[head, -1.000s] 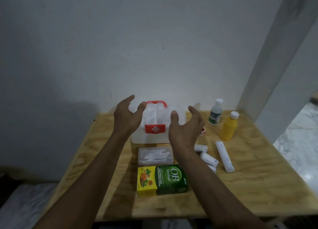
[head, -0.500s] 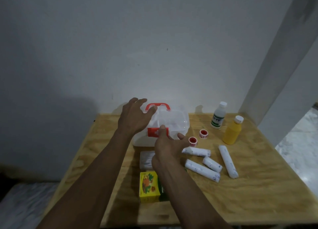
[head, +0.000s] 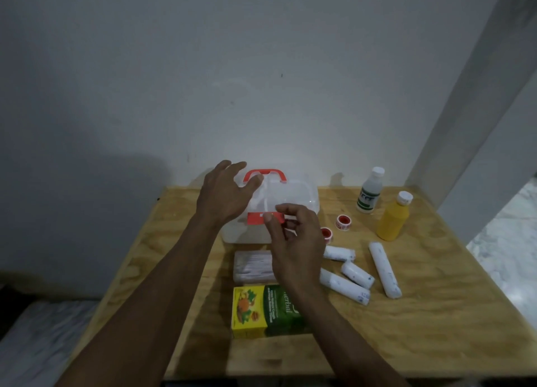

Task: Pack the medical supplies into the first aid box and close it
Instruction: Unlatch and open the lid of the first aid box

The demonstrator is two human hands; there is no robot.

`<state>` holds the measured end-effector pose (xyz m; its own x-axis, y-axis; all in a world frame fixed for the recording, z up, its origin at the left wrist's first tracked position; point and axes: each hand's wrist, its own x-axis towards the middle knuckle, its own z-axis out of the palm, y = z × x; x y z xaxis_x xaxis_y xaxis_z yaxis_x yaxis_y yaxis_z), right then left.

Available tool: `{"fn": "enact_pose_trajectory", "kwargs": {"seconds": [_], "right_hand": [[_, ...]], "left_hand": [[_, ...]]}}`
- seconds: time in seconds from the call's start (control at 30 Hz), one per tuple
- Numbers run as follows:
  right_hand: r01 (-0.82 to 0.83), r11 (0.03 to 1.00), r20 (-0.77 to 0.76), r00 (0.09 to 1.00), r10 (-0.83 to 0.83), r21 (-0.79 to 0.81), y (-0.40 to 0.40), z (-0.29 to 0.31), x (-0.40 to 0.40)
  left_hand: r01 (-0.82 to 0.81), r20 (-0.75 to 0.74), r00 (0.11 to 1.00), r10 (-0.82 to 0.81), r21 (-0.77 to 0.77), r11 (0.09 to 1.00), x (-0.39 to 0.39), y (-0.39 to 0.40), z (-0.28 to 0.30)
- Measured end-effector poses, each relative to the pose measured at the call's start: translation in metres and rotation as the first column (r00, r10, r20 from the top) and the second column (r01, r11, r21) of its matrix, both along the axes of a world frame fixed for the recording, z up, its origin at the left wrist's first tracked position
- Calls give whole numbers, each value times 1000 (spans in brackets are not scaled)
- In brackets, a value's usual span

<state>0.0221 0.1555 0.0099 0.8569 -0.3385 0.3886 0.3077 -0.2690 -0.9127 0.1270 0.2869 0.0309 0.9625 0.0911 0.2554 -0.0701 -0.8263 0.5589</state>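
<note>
Wood table (head: 436,314), light brown w/ wavy grain, fills the near part. Far side: plain white wall (head: 261,66), a few tiny dark dots on it. Right: white post (head: 476,96) leaning up from the table's far right corner. Far right, past the table edge: pale marble floor (head: 505,241). Near left, low down: more pale floor (head: 35,343).
</note>
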Motion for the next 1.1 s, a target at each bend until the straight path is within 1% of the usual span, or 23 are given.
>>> {"fn": "enact_pose_trajectory", "kwargs": {"seconds": [0.07,0.13,0.23,0.33,0.37,0.4,0.5,0.57,0.7,0.77,0.83,0.93,1.0,1.1], "right_hand": [[-88,981,101,989,106,-174,-13,0,4],[-107,924,151,973,173,-367,-25,1,13],[1,803,220,962,162,-596,-40,1,32],[93,689,260,955,143,-719,-55,3,49],[90,672,256,955,152,-735,-60,3,53],[62,675,241,955,174,-735,-64,3,57],[-86,739,187,942,279,-668,-69,2,62],[-133,745,175,931,320,-654,-69,1,62],[-206,728,90,934,345,-653,-68,-1,62],[-212,711,65,938,341,-670,-67,-3,62],[-199,701,90,932,351,-685,-65,-3,62],[-172,711,138,924,356,-681,-61,2,63],[-157,723,163,922,352,-673,-59,7,63],[-152,752,180,923,340,-642,-58,19,66]], "left_hand": [[7,-1,1000,-7,2,1000,-1,0,0],[10,0,1000,-10,1,1000,-2,0,0],[0,-1,1000,0,4,1000,-2,0,1],[-7,-9,1000,7,7,1000,-3,-1,3],[-4,-11,1000,4,4,1000,-4,-1,4],[-2,-12,1000,2,1,1000,-5,-1,4],[0,-16,1000,0,-1,1000,-7,-1,5],[11,-10,1000,-11,-15,1000,-8,1,4],[-13,11,1000,14,-122,992,-10,2,-1],[-40,32,998,48,-211,977,-14,0,-2],[-77,41,995,96,-336,939,-17,-2,-1],[-127,40,984,172,-515,848,-19,-3,1],[-121,57,980,191,-589,799,-21,-1,2],[-104,63,980,191,-654,749,-24,0,5]]}}
